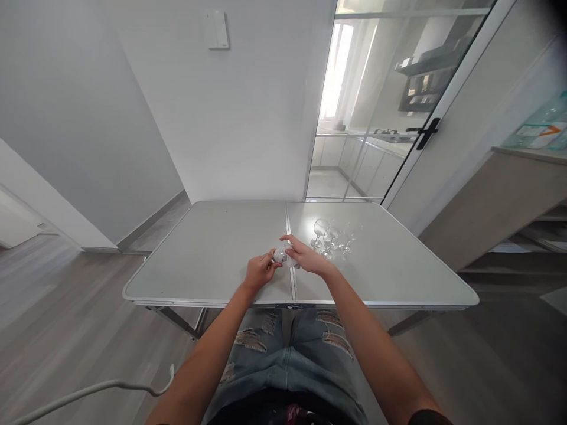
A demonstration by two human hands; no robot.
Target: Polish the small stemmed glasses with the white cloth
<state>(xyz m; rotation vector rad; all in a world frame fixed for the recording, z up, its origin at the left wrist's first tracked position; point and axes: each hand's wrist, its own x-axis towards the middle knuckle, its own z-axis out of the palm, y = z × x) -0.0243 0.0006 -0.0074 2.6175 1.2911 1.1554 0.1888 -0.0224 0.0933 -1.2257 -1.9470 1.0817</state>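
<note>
Over the middle seam of the folding table, my left hand [260,270] is closed on one end of a small clear glass [280,255], which lies tilted sideways between my hands. It looks like a stemmed glass, though my fingers hide much of it. My right hand [306,258] presses a thin white cloth or tissue [291,261] against the other end of the glass, its index finger stretched out. Just right of my right hand, several clear stemmed glasses stand close together, among them a larger wine glass [319,229] and a small one [346,245].
The pale folding table [212,248] has a metal rim and a centre seam. Behind it is a white wall [248,118]. A glass door with a black handle [427,133] stands back right. A wooden shelf [491,206] is at right, and a curved white rod [119,385] at lower left.
</note>
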